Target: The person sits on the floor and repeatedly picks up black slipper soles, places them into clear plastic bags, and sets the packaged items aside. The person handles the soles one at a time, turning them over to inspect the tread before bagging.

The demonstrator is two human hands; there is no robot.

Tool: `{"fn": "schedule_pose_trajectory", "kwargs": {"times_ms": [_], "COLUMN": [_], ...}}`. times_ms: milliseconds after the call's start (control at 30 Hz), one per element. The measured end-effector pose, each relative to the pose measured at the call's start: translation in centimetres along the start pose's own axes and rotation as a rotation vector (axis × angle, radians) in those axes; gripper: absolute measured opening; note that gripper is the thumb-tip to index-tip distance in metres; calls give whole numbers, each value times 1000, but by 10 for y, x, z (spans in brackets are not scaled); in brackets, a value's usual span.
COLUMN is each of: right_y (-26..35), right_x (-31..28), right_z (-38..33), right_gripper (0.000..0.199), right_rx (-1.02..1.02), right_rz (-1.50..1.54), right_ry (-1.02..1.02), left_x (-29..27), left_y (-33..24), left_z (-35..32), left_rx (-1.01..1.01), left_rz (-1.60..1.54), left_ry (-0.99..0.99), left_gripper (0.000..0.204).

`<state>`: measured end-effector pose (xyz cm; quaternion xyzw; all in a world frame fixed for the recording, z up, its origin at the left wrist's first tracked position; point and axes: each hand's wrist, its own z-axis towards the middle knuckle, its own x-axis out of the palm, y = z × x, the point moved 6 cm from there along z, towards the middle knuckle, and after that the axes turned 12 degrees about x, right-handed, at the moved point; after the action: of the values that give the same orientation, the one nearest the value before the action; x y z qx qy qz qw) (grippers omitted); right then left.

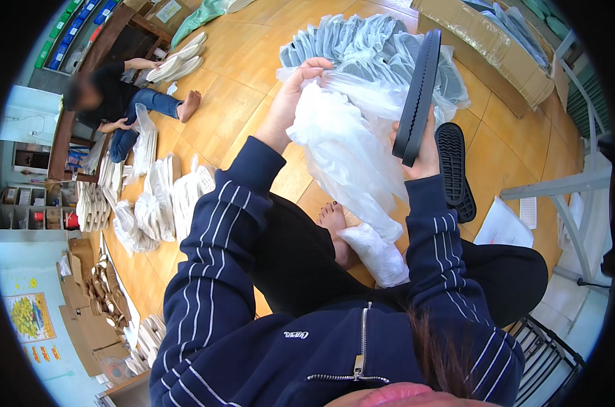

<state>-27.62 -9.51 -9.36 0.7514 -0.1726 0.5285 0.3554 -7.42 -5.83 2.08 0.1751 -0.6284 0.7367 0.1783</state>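
My left hand (292,102) is closed on the edge of a clear plastic bag (341,146), which hangs crumpled between my hands. In my right hand (426,150) a black shoe sole (418,102) stands nearly upright, its ridged side edge showing. The bag reaches across to the right hand; whether those fingers also grip it I cannot tell. Just right of that hand lie black soles (451,163) with a grid pattern, one partly over another. Beyond my hands is a heap of dark soles in clear bags (361,51). A bundle of white plastic (375,254) rests by my foot.
A large cardboard box (484,54) stands at the far right, beside a grey metal frame (558,190). White paper (503,227) lies on the tiled floor. At the left, another person (100,102) sits handling pale soles, near bagged pale soles (158,207) and shelves.
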Motion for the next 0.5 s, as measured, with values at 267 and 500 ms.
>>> {"fn": "schedule_pose_trajectory", "kwargs": {"times_ms": [267, 500], "right_y": [1, 17], "right_x": [24, 39], "right_z": [-9, -17], "right_gripper": [47, 43], "right_rx": [-43, -531], "right_rz": [-264, -955], "right_ry": [-133, -347], "left_x": [-2, -15], "left_y": [-8, -3], "left_z": [-5, 0], "left_rx": [162, 309], "left_rz": [1411, 1595], "left_ry": [-7, 65], "left_gripper": [10, 40]}}
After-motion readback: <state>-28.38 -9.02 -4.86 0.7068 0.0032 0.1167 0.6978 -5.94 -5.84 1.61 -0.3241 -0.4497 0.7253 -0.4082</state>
